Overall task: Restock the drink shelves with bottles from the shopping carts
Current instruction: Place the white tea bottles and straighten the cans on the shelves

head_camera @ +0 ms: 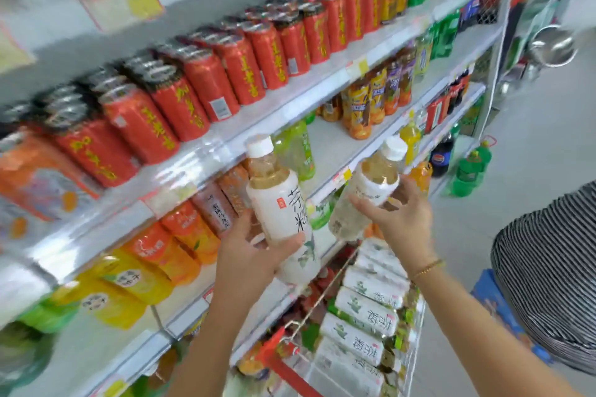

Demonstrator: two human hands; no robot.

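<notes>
Mid-frame, my left hand (248,255) and right hand (400,219) are each gripping a bottle (280,203), likely aiming both upright onto the bare shelf (332,145).

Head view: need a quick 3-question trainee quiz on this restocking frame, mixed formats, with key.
1. True or false: the left hand grips a white-capped bottle while the right hand is empty.
2. Multiple choice: the white-labelled bottles lying on their sides are in: A) the shopping cart; B) a cardboard box; C) a blue crate on the top shelf.
3. Fill in: the cans on the shelf above the two raised bottles are ___ with yellow lettering.

Key
1. False: the right hand's fingers curl round a second bottle, also white-capped.
2. A
3. red
</notes>
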